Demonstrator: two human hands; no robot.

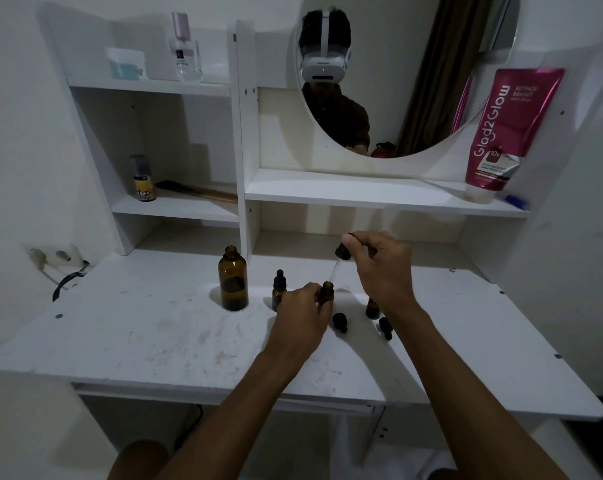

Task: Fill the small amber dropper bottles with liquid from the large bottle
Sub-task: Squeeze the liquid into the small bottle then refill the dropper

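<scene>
Fingers of the left hand hold a small open bottle standing on the white worktop. The right hand, at 1 o'clock from it, pinches a dropper whose glass tip points down at the bottle's mouth. The big brown bottle stands open at 9 o'clock. A capped small bottle stands between them.

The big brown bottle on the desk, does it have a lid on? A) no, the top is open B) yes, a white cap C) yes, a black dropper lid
A: the big bottle stands left of the hands with a bare open neck, no cap on it.
</scene>
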